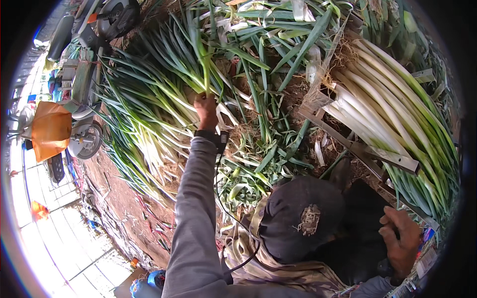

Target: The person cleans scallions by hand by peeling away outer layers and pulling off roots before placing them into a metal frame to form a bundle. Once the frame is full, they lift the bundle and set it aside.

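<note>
My left hand [205, 111] reaches out at the upper middle, its fingers closed around the stalk of a green onion [206, 74], whose leaves point away from me. Beside and under that hand spreads a large heap of green onions [149, 111], with white stems toward me and dark green leaves fanned out to the left. My right hand [401, 241] is at the lower right, fingers loosely bent and apart, with nothing visible in it. Beyond it, a bundle of thick, long-stemmed green onions [390, 107] lies on a metal frame [362, 151].
Stripped leaves [268, 164] litter the ground between the heap and the frame. A dark rounded cloth shape [303, 218] with a frayed patch is close to me, above camouflage cloth [283, 278]. A wheeled vehicle [87, 139] with an orange cover [51, 130] stands left.
</note>
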A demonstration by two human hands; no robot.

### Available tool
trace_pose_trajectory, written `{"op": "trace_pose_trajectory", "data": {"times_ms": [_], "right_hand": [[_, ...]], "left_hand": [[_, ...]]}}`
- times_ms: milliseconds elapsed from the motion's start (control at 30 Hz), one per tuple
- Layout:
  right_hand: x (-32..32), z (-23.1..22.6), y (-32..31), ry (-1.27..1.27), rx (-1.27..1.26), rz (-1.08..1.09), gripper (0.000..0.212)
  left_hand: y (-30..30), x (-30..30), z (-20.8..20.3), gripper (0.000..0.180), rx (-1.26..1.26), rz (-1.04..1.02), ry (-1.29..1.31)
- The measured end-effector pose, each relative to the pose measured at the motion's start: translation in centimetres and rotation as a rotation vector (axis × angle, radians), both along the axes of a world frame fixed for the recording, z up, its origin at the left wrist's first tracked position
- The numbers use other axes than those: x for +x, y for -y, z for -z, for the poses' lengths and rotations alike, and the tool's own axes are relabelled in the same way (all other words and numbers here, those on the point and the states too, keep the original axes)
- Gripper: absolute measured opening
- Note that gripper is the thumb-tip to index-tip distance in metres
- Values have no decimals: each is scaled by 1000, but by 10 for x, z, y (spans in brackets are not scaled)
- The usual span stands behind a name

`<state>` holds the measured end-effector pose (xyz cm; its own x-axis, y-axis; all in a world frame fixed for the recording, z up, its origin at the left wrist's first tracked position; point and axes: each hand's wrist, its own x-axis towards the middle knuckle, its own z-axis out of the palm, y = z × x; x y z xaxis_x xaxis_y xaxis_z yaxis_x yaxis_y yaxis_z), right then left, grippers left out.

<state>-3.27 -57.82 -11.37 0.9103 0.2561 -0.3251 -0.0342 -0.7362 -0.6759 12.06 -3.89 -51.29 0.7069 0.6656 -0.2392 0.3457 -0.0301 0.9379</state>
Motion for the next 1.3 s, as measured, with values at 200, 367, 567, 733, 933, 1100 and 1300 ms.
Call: {"op": "trace_pose_trajectory", "data": {"times_ms": [200,367,567,733,933,1100,1300], "right_hand": [[4,-4,-7,-15,-112,-142,52],[4,-1,-6,-138,-41,-75,55],[9,-3,-13,-82,-178,-178,60],[5,0,27,125,-84,-393,61],[-2,14,24,238,-79,-358,48],[-13,22,15,231,-116,-350,43],[-36,12,32,344,-25,-312,43]], "left_hand": [[-13,12,-3,28,-14,-128,-60],[-21,21,25,24,-106,-179,-62],[11,25,109,17,-92,-4,-77],[-158,49,124,65,588,842,-78],[-102,39,143,44,732,919,1],[-51,19,111,43,-581,690,44],[-13,24,62,70,-185,1077,232]]}}
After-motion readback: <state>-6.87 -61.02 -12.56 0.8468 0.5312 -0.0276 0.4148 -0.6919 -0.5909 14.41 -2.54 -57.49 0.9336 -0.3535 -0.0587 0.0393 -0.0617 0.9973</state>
